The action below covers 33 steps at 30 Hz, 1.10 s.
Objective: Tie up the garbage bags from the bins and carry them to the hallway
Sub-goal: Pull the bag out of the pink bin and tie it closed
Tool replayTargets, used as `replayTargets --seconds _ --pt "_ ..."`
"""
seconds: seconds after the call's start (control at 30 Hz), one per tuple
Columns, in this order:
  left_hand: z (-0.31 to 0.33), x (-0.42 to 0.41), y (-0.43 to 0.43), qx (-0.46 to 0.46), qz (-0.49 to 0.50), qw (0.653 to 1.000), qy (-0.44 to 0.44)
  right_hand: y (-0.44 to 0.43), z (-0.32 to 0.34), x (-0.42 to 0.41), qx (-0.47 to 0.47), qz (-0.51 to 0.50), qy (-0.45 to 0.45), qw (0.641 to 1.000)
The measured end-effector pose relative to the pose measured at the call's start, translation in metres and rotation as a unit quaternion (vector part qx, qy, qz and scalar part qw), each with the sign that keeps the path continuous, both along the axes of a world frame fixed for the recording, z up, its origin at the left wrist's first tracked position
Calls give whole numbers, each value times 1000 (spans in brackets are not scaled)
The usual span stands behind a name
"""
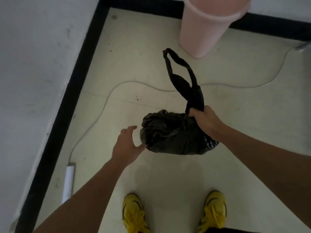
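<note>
A black garbage bag point(176, 133) is being gripped at its neck by the right hand point(206, 121); the left hand point(127, 143), fingers apart, is being brought beside it and should be closed on the loose handles point(181, 76) for a tight knot.

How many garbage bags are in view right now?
1: a black garbage bag gripped at its neck by the right hand, beside the open left hand. The pink bin's inside is hidden.

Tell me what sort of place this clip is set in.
Probably an indoor room corner, perhaps an office or a utility space. A pale tiled floor meets white walls with a black baseboard, a pink plastic bin stands by the wall, and a thin white cable trails across the floor.
</note>
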<state>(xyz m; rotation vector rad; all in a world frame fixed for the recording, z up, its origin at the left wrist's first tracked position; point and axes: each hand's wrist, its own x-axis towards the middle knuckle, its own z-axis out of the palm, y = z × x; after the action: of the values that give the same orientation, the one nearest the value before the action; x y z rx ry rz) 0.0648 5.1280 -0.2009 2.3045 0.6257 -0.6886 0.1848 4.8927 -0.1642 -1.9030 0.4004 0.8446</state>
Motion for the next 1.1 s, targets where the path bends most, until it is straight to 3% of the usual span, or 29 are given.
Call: replayTargets --seconds 0.13,0.3,0.43,0.53,0.6,0.8,0.9,0.97,1.03,1.1 --pt "-56 37 -8 -56 -68 995 -43 -20 -67 4 21 -13 -47 999" --pt "-117 65 -33 -31 -183 979 -83 -39 -131 24 110 -168 -77 977" --pt "-151 82 -42 -18 -209 963 -166 -50 -159 50 83 -223 -73 968" --pt "-159 92 -48 -143 -38 966 -214 -56 -170 73 67 -219 -85 970" --pt "-163 96 -50 -199 86 942 -255 -57 -165 84 37 -225 -99 969" --pt "-128 87 -51 -328 352 826 -293 -39 -133 78 79 -230 -182 953" --pt "-119 74 -42 -400 434 761 -270 -31 -122 59 110 -142 -187 966" --pt "-121 72 -32 -396 438 760 -271 -30 -126 48 72 -41 -173 981" --pt "-121 72 -26 -359 401 791 -289 -29 -143 34 29 21 -156 987" --pt "-117 72 -24 -297 360 831 -303 -25 -162 23 -10 7 -176 984"
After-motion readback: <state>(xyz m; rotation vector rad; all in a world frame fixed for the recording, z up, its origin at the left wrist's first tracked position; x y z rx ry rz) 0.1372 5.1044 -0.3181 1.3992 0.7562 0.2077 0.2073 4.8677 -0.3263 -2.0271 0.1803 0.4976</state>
